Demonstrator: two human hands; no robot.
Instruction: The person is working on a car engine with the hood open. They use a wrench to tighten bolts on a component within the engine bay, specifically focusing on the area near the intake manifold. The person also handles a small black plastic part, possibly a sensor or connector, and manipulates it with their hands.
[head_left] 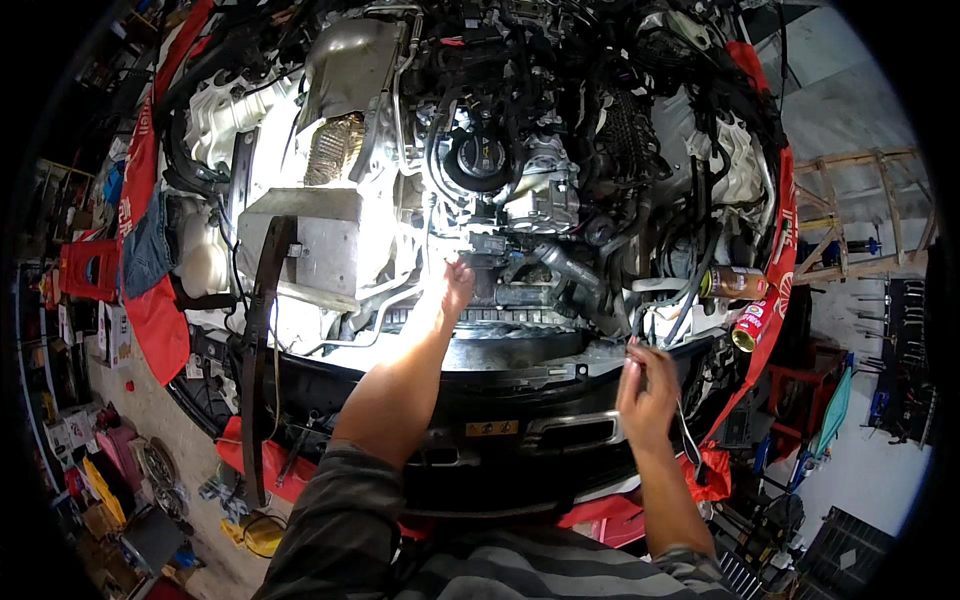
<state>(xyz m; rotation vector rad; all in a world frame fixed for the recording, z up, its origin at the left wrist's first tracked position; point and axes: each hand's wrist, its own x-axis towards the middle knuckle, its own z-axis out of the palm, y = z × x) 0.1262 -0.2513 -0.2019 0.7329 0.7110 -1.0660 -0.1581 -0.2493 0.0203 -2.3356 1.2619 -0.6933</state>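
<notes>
An open car engine bay (540, 200) fills the view. My left hand (457, 283) reaches into its middle, fingers curled at a brightly lit spot below the round black engine cap (478, 152); what they touch is too small to tell. My right hand (646, 395) is lower right, over the front edge near a grey pipe (570, 270), its fingers bent together. A thin pale cable (686, 428) hangs beside it; whether the fingers grip that or something else is unclear.
Red fender covers (155, 330) line both sides, with two cans (732, 284) on the right. A dark metal bar (262, 360) leans across the left front. Beyond are a red plastic stool (88, 270), cluttered shelving, a wooden frame (850, 200) and a tool board (898, 360).
</notes>
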